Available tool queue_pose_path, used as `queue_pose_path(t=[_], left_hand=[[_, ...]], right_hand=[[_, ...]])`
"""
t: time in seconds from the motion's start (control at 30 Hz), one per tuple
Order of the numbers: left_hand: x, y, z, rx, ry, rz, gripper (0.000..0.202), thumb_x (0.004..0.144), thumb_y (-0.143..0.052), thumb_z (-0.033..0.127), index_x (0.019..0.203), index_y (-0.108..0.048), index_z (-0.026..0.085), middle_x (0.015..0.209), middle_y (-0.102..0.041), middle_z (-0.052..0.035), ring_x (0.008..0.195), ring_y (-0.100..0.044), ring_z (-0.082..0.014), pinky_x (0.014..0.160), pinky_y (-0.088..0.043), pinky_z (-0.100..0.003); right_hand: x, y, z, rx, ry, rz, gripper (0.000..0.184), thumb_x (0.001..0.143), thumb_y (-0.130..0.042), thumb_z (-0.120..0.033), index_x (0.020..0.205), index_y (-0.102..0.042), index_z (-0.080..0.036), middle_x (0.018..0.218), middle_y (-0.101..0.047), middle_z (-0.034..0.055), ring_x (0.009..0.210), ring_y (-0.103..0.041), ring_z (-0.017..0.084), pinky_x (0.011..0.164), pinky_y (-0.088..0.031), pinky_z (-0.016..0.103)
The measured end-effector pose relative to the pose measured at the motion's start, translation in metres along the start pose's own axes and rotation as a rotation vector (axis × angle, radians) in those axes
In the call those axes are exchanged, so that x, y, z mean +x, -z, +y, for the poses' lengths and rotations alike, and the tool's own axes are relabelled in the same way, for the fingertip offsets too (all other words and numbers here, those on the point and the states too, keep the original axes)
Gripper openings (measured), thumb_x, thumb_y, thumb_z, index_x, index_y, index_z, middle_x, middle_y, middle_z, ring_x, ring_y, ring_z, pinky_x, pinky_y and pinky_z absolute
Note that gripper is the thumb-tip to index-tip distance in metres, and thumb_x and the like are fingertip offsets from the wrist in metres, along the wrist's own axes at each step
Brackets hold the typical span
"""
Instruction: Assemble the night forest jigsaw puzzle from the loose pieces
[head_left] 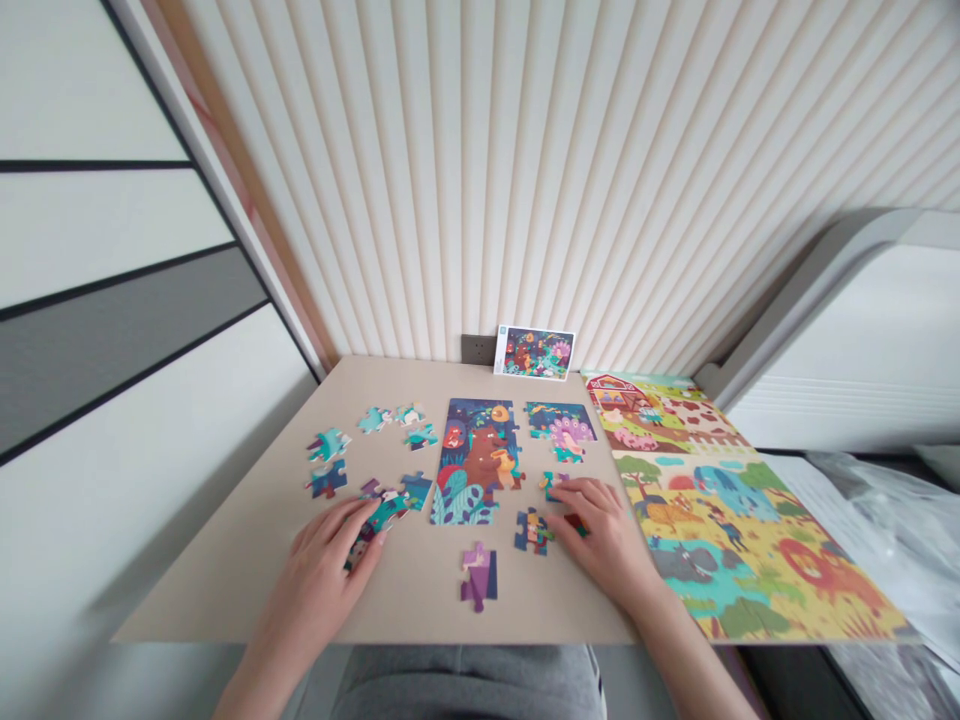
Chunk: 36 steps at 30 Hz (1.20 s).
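My left hand (334, 545) rests at the left of the table, with its thumb and fingers around a dark jigsaw piece (363, 548), partly hidden. Touching or close to it lie teal and purple jigsaw pieces (388, 508). On the right, my right hand (604, 535) lies low with thumb and index finger apart. By its fingertips are a teal-and-yellow jigsaw piece (550, 484) and an orange-and-blue jigsaw piece (531, 531). A dark red piece (576, 523) shows partly under the hand. Between both hands sit a joined bear section (476, 455) and, nearer me, a purple piece (478, 577).
A joined peacock section (566, 425) lies right of the bear section. Several loose pieces (328, 445) are at the left. A picture card (535, 353) leans on the wall by a socket (478, 349). Finished farm (660, 412) and safari puzzles (742, 545) cover the right side.
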<state>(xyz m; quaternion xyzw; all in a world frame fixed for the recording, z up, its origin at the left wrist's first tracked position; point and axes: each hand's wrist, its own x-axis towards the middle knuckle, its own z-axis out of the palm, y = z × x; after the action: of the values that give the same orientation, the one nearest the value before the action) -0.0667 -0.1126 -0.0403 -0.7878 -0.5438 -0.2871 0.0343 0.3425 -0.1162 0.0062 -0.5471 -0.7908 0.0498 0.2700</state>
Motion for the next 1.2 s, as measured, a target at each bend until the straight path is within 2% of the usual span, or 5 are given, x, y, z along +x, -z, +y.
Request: queue_pose_path(t=[0.17,0.37,0.67,1.03,1.2], left_hand=[[0.001,0.001,0.0,0.011,-0.019,0.013,0.04,0.1,-0.056,0.042,0.137,-0.057,0.025,0.131,-0.066,-0.0118,0.121,-0.062,-0.0309,0.107,-0.048,-0.048],[0.0,-0.003,-0.005,0.029,-0.049,0.024,0.04,0.101,-0.055,0.044,0.135,-0.057,0.025,0.131,-0.066,-0.0124,0.12,-0.063,-0.0308,0.106,-0.048,-0.048],[-0.002,-0.004,-0.007,0.017,-0.026,-0.005,0.041,0.101,-0.054,0.045,0.137,-0.056,0.025,0.134,-0.065,-0.0116,0.123,-0.061,-0.032,0.106,-0.047,-0.049],[-0.002,-0.005,-0.008,0.012,-0.033,0.015,0.041,0.1,-0.056,0.046,0.136,-0.058,0.025,0.132,-0.066,-0.0116,0.122,-0.063,-0.0318,0.107,-0.048,-0.048],[-0.001,-0.002,-0.006,0.002,-0.033,0.006,0.041,0.1,-0.055,0.046,0.135,-0.057,0.025,0.132,-0.066,-0.0121,0.122,-0.062,-0.032,0.107,-0.048,-0.049]], right_hand=[[-0.003,0.004,-0.021,0.02,0.148,-0.142,0.035,0.094,-0.072,-0.04,0.127,-0.07,-0.03,0.126,-0.071,0.0073,0.12,-0.062,0.029,0.105,-0.048,0.051],[-0.006,0.01,-0.025,0.026,0.192,-0.129,0.034,0.096,-0.069,-0.037,0.13,-0.068,-0.029,0.126,-0.072,0.0063,0.122,-0.062,0.028,0.108,-0.047,0.051],[-0.067,0.02,0.008,-0.164,-0.123,0.243,0.025,0.101,-0.055,-0.025,0.121,-0.07,-0.027,0.118,-0.074,0.0088,0.119,-0.063,0.031,0.099,-0.05,0.052],[-0.071,0.016,-0.004,-0.16,0.042,0.023,0.03,0.1,-0.057,-0.023,0.124,-0.071,-0.032,0.128,-0.072,0.0049,0.126,-0.063,0.029,0.108,-0.05,0.052],[-0.074,0.025,0.012,-0.197,-0.037,0.036,0.032,0.1,-0.056,-0.029,0.13,-0.069,-0.033,0.134,-0.069,0.0068,0.128,-0.061,0.031,0.106,-0.052,0.052]])
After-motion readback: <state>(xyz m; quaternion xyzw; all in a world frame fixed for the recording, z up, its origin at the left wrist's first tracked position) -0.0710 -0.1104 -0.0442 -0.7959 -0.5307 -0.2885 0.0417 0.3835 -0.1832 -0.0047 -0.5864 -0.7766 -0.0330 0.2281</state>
